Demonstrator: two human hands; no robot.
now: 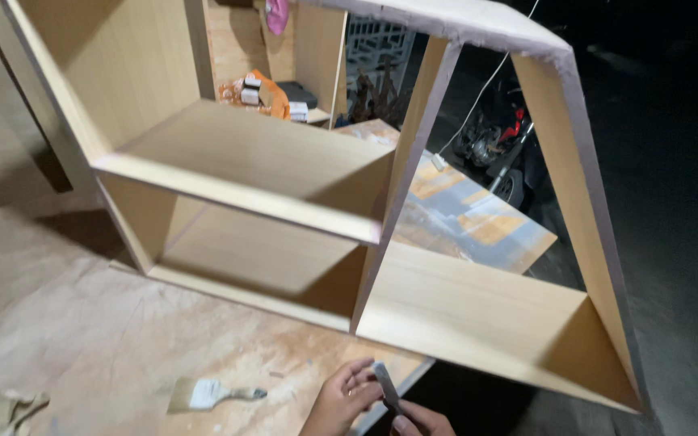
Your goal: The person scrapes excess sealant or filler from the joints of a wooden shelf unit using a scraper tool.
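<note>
I log: left hand point(342, 397) at 6 o'clock, fingers pinching grey scraper blade point(386, 387) | right hand point(422, 420) clasping its lower end | paintbrush point(213, 394) at 7 on plywood bench point(82, 323) | wooden shelf unit point(284, 161) at 12.

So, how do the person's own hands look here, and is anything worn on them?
Both are bare: no gloves, and no sleeve shows at the bottom edge of the picture. The left hand seems to carry a thin ring on one finger, though it is too small to be sure. Only part of the right hand is in the picture; no ring or watch shows on it.
</note>
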